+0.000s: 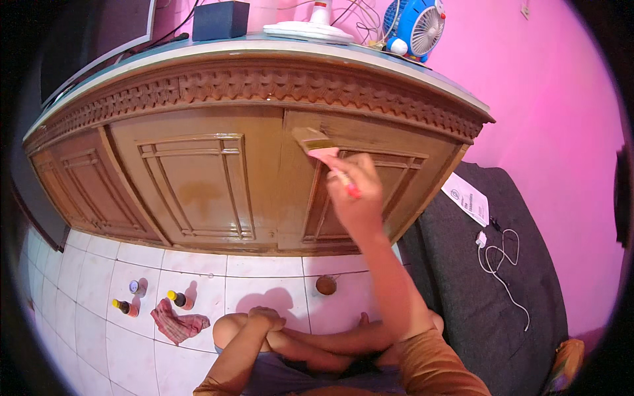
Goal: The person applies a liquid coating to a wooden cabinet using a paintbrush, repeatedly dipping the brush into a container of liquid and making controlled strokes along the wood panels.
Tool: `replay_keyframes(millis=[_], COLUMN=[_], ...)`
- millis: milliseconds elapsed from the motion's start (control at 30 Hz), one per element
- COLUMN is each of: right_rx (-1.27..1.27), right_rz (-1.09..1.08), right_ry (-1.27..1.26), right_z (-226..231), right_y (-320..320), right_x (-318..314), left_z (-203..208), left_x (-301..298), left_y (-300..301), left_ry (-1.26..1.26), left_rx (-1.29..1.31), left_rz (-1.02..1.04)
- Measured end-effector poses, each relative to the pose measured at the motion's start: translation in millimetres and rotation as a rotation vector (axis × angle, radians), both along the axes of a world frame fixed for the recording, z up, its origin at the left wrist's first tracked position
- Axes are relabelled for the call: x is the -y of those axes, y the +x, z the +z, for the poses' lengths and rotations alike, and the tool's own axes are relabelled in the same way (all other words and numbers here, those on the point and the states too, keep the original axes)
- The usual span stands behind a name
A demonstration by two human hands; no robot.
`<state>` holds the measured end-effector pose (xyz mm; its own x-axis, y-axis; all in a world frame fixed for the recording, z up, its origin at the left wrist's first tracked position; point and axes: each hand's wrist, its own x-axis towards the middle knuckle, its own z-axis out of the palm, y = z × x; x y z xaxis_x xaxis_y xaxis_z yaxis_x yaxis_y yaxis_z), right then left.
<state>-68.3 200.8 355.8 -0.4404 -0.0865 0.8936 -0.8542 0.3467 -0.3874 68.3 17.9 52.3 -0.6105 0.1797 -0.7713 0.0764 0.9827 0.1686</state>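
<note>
My right hand [356,191] is closed around the handle of a paintbrush [323,152] with a pale pinkish handle and a red end. Its light bristles touch or nearly touch the upper left of the right-hand door [316,124] of a carved brown wooden cabinet [281,178]. This door has a raised rectangular moulding, partly hidden by my hand and forearm. Over my bent left knee rests my left hand [266,318], its fingers laid loosely and holding nothing. A small round container of brown liquid [325,285] stands on the tiles in front of the cabinet.
Two dark bottles with yellow caps, one nearer the cabinet [177,298], a small round tin [137,287] and a crumpled pink cloth [178,321] are on the floor at left. A dark cushion [482,290] bears papers and a white cable. A blue fan [422,30] tops the cabinet.
</note>
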Motion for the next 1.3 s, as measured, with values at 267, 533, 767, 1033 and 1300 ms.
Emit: replay_keyframes(millis=[267, 533, 767, 1033, 1300], right_rx=[0.097, 0.039, 0.065, 0.09, 0.08], right_rz=[-0.318, -0.059, -0.342, -0.033, -0.501], right_ry=[-0.026, -0.027, -0.112, -0.093, -0.21], right_z=[3.4, 5.1, 1.4, 4.1, 0.0], right_y=[26.1, 5.1, 15.2, 16.2, 11.4], right_x=[-35.1, -3.4, -44.9, 7.2, -83.2], left_z=[16.6, 13.3, 10.5, 12.9, 38.2], left_x=[-3.2, -5.0, -2.0, -1.2, -7.2], left_y=[1.7, 1.0, 1.7, 1.3, 3.4], left_ry=[-0.011, -0.021, -0.027, -0.027, -0.077], left_rx=[-0.001, 0.005, 0.011, 0.012, 0.027], left_rz=[0.056, 0.03, 0.032, 0.044, 0.028])
